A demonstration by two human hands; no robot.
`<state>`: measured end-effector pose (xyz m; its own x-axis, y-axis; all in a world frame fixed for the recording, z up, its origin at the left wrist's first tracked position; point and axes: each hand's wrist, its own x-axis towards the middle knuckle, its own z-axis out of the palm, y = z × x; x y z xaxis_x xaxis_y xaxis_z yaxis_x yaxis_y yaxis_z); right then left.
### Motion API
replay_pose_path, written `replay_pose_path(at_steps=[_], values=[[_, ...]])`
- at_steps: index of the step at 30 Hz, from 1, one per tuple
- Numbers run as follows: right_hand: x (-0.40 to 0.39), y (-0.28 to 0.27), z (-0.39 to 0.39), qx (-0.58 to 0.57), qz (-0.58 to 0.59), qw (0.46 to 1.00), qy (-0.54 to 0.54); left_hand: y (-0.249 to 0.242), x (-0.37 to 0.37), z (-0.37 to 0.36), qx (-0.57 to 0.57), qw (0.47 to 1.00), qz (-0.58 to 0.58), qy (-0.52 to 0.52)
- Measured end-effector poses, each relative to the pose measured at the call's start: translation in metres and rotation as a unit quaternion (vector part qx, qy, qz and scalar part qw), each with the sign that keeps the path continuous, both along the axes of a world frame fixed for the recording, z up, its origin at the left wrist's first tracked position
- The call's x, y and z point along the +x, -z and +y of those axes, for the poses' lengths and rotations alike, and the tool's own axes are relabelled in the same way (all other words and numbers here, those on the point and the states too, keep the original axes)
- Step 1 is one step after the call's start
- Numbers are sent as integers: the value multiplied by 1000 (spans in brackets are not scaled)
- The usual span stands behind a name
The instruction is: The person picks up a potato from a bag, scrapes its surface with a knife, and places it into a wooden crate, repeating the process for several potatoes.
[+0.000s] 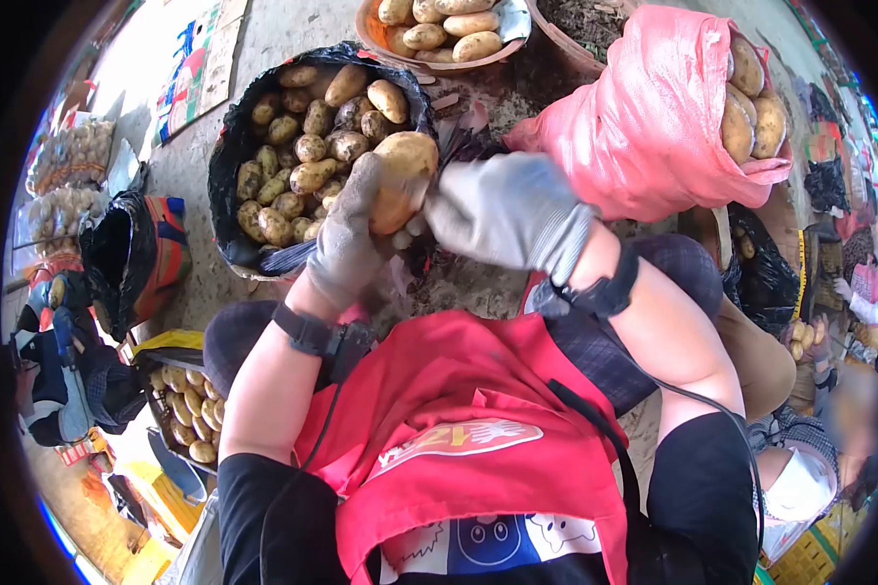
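My left hand (349, 234), in a grey work glove, is closed around a large potato (406, 161). My right hand (502, 210), also gloved and blurred by motion, is curled against the potato's right side. Whatever its fingers may hold is hidden. Below and left of the potato, a tub lined with a black plastic bag (226, 146) holds many smaller, dirt-marked potatoes (312, 175).
A pink woven sack (634, 117) of potatoes lies at the upper right. A bowl (371, 34) of cleaner potatoes and a tub with dark soil (585, 24) stand at the back. A potato crate (187, 409) is at left. Another person (810, 458) sits at right.
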<state>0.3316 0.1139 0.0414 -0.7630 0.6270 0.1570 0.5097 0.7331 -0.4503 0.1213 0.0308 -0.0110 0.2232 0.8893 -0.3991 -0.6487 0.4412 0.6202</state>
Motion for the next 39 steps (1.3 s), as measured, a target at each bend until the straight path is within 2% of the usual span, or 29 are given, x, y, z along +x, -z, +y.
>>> replay_pose_path(at_steps=[1, 3, 6, 10, 12, 13, 14, 16, 17, 18, 20, 21, 22, 23, 24, 25, 26, 27, 28, 29, 31, 32, 33, 34, 35, 36, 37, 38, 39], values=[[-1, 0, -5, 1, 1, 1000, 0, -19, 22, 8, -62, 994, 46, -81], [-4, 3, -16, 16, 45, 999, -19, -19, 12, 9, -28, 997, 41, -61], [3, -6, 3, 2, 99, 994, 41, -20, 12, 6, 52, 996, 52, -53], [2, 6, 1, -19, 72, 996, 59, -23, 14, 2, 179, 975, 115, -58], [-1, -3, -9, -3, -23, 1000, 14, -17, 14, -3, 222, 959, 163, -66], [-2, 1, -15, -2, 3, 1000, -21, -10, 13, 8, 107, 985, 137, -23], [-4, 3, -21, 1, 29, 998, -55, -8, 10, 8, 107, 984, 138, -24], [0, 1, -16, -52, 26, 998, -14, -14, 10, 8, 15, 999, -19, -45], [2, -1, -9, -45, 74, 996, 12, -13, 8, 3, 94, 994, 25, -44], [3, -2, -1, -39, 123, 991, 37, -3, 2, 2, 93, 994, 24, -47], [4, 6, 10, -22, 94, 993, 65, 2, -4, 9, 162, 976, -144, 1], [6, 9, 9, -36, 82, 994, 63, 2, -1, 2, 182, 975, 128, -4], [5, 3, 7, -51, 70, 994, 61, 0, 5, 0, 181, 975, 128, -3], [2, -1, 1, -38, 22, 998, 35, 0, 10, -1, 266, 915, 302, -31], [-1, -3, -6, -26, -26, 999, 8, -1, 11, -2, 337, 817, 465, -58], [-3, -3, -14, -27, -40, 998, -29, -2, 4, 6, 172, 974, 142, -46], [-5, 6, -19, -9, 8, 999, -41, -3, -3, 14, -18, 978, -204, -28], [-4, 7, -18, -26, 17, 999, -25, -2, -1, 9, 211, 960, 181, -42], [-4, 4, -17, -42, 25, 999, -11, 0, 2, 3, 394, 749, 531, -47], [-4, 4, -10, -74, 75, 994, 13, 3, 0, 2, 391, 748, 533, -54], [0, 9, -1, -42, 83, 995, 37, 6, -7, 7, 234, 811, 535, -29], [-1, 11, 1, -28, 73, 996, 45, 5, -9, 14, 95, 955, 278, -48], [-3, 16, -2, -15, 54, 998, 42, 3, -7, 15, 74, 996, 34, -40], [-6, 19, -7, -4, 67, 998, 17, -6, -3, 18, 56, 976, -209, -34], [-9, 13, -12, -12, 48, 998, -27, -2, 4, 19, 54, 994, -66, -70], [-11, 6, -16, -19, 31, 996, -79, 6, -2, 18, 130, 988, -68, -48], [-13, 4, -18, -50, 77, 993, -74, -18, 11, 21, 71, 987, -58, -133], [-14, 4, -18, -87, 122, 986, -72, -21, 9, 25, 67, 979, -126, -146], [-11, -1, -12, -163, 113, 978, -58, -20, -1, 26, 121, 975, -94, -159]])
